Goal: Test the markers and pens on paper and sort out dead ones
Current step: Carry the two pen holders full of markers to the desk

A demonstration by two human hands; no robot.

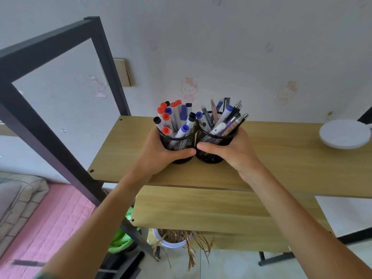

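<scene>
Head view shows two black mesh cups side by side on a wooden shelf (281,158), touching. Within the left hand's (159,154) curled fingers sits the left cup (178,140), packed with capped markers (175,119) in red, blue and black. Wrapped by the right hand (231,153) is the right cup (215,139), holding pens (225,117). Right of that hand lies a white dish (344,133).
</scene>
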